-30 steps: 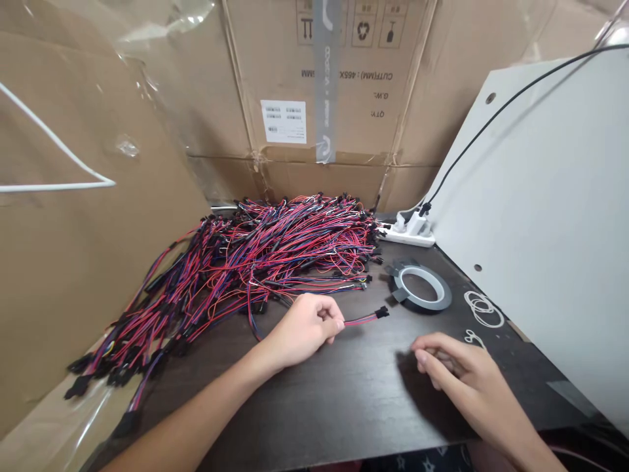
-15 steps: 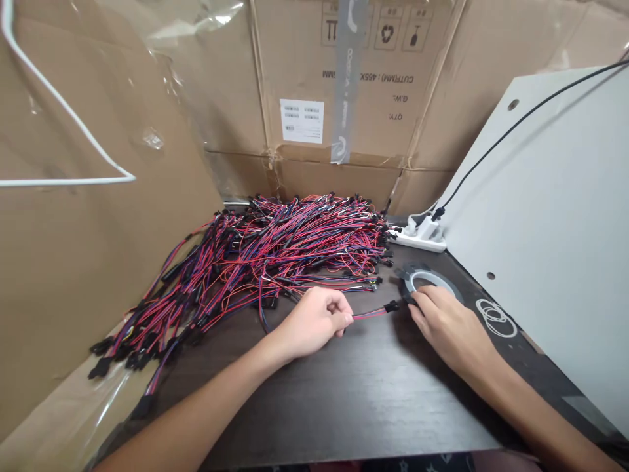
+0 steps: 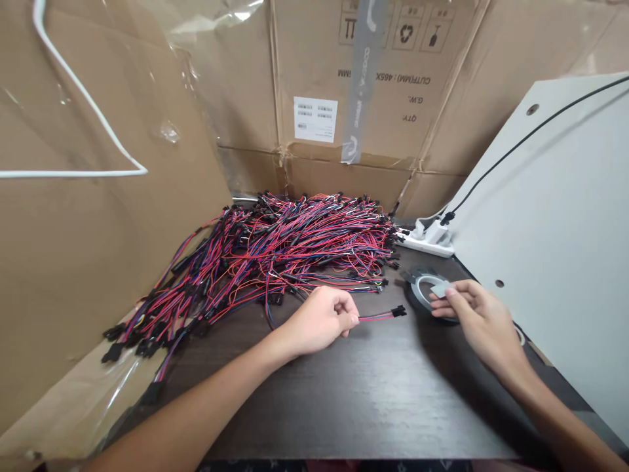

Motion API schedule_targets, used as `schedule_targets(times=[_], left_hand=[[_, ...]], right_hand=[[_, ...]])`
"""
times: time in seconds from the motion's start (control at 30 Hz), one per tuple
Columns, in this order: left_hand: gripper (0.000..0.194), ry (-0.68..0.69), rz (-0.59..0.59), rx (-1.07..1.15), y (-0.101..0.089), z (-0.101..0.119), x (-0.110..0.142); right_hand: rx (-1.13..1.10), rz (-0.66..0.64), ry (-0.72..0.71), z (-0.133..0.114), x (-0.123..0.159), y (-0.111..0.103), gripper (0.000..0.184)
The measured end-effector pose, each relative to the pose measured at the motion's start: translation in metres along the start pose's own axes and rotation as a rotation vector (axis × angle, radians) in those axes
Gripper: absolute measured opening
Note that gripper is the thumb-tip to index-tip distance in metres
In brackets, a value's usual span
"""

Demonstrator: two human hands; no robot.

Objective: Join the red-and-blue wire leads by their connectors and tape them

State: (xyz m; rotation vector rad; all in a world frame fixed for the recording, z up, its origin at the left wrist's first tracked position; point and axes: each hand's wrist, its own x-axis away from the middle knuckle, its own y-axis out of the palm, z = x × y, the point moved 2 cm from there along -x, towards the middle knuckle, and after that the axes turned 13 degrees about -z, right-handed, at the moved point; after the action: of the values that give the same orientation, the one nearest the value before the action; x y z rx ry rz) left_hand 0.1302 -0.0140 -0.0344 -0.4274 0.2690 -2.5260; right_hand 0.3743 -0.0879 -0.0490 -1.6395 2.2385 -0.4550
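Observation:
My left hand point(image 3: 328, 320) is closed in a pinch on a thin wire cable point(image 3: 376, 317), mostly red and dark strands. From the fingers the cable points right and ends in a black connector point(image 3: 399, 311) just over the dark table. My right hand point(image 3: 474, 308) pinches a small, flat, grey piece of tape point(image 3: 441, 289) between thumb and fingers. Below and behind that piece lies a roll of tape point(image 3: 417, 293) on the table, partly hidden by the fingers.
A large heap of wire cables point(image 3: 314, 242) with black connectors covers the back and left. Behind it stands a cardboard box point(image 3: 314, 157). A white power strip point(image 3: 427, 244) with plugs sits at back right, beside a white panel point(image 3: 555, 216). Pale rings point(image 3: 519, 335) lie partly behind my right hand.
My right hand has lifted off the tape roll and turned, now showing a grey piece of tape in its fingers. My left hand keeps its pinch on the cable. The view has shifted slightly.

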Motion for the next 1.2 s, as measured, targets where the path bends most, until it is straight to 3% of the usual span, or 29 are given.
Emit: schedule_targets(times=[0.1, 0.23, 0.3, 0.43, 0.53, 0.67, 0.87, 1.0, 1.2], left_hand=[[0.010, 0.002, 0.001, -0.009, 0.001, -0.001, 0.000], [0.010, 0.007, 0.000, -0.028, -0.001, -0.002, -0.002], [0.010, 0.011, 0.001, -0.025, -0.002, -0.003, -0.002], [0.011, 0.021, 0.000, -0.030, -0.007, -0.006, -0.002], [0.011, 0.001, -0.012, -0.065, -0.008, -0.007, -0.002], [0.009, -0.023, -0.049, -0.084, -0.007, -0.006, -0.001], [0.010, -0.030, -0.051, -0.064, -0.005, -0.006, -0.002], [0.010, -0.027, 0.007, 0.049, -0.008, -0.006, -0.002], [0.010, -0.110, 0.016, 0.117, -0.012, -0.004, 0.000]], right_hand=[[-0.122, -0.047, -0.118, -0.019, 0.006, 0.011, 0.033], [-0.084, -0.244, -0.324, -0.051, 0.006, 0.041, 0.031], [-0.058, -0.352, -0.359, -0.063, -0.003, 0.053, 0.027], [-0.011, -0.930, -0.390, -0.076, -0.022, 0.065, 0.029], [-0.010, -1.148, -0.320, -0.071, -0.028, 0.064, 0.036], [0.021, -1.191, -0.199, -0.057, -0.022, 0.066, 0.041], [0.073, -1.069, -0.284, -0.052, -0.018, 0.071, 0.045], [-0.134, -0.935, -0.212, -0.043, -0.020, 0.075, 0.047], [-0.374, -0.881, -0.108, -0.030, -0.023, 0.079, 0.042]])
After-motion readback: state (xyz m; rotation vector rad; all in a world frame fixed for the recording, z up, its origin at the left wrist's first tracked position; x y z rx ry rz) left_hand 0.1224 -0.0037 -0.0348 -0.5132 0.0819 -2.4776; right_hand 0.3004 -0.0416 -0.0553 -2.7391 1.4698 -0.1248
